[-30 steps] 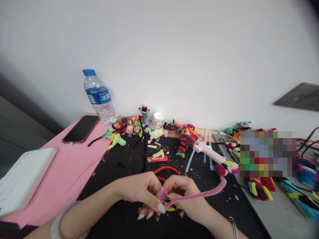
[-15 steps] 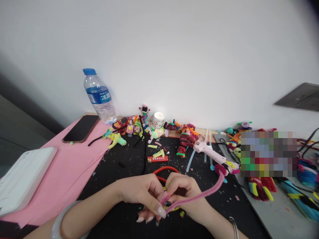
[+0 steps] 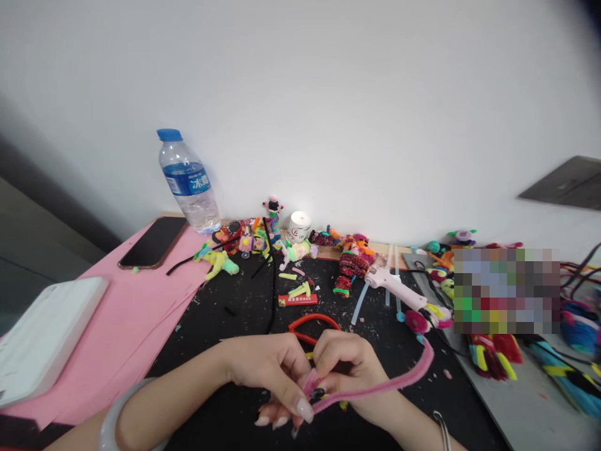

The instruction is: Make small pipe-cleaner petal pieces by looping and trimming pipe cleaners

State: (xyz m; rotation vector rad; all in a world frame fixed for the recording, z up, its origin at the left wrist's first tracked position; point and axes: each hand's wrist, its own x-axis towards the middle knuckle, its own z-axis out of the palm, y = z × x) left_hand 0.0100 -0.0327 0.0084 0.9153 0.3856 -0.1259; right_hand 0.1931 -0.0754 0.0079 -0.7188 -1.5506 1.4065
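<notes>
A pink pipe cleaner [image 3: 375, 392] is pinched between my two hands, near the front of the black work surface. My left hand [image 3: 277, 369] presses its folded end between thumb and fingers. Opposite it, my right hand [image 3: 345, 363] grips the same folded part with thumb and forefinger. The long free end curves up and to the right over my right wrist. Red-handled pliers or scissors [image 3: 314, 318] lie just beyond my hands, mostly hidden by them. The exact shape of the folded end is covered by my fingers.
Behind stand a water bottle [image 3: 188, 181], a paper cup [image 3: 299, 227] and several pipe-cleaner figures [image 3: 350, 269]. A pink glue gun [image 3: 397, 288] with glue sticks lies right. Left are a phone [image 3: 153, 243], pink paper [image 3: 117, 326] and a white box [image 3: 51, 338]. A red packet [image 3: 298, 300] lies mid-table.
The pipe cleaner's free end has swung lower and to the right, in a wider curve. Both hands stay pinched together in nearly the same place.
</notes>
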